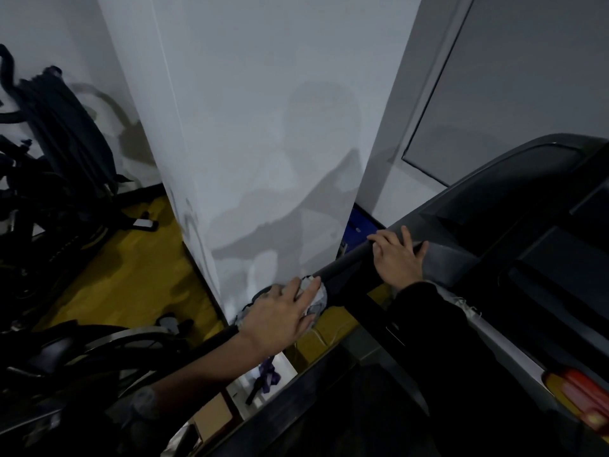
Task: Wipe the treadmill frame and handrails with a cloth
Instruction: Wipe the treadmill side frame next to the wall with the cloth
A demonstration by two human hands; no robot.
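Midway through wiping the dark round treadmill handrail (346,261), crumpled pale cloth (315,297) pressed onto it under near-flat, close-set fingers of the left hand (280,313) (thumb perhaps hooked beneath), spread fingers of the right hand (398,257) resting farther up; next, probably sliding the cloth toward them.

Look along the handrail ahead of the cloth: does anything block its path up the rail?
Yes. The right hand rests on the handrail, further up from the cloth that the left hand presses on it. The stretch of rail between the two hands is bare.
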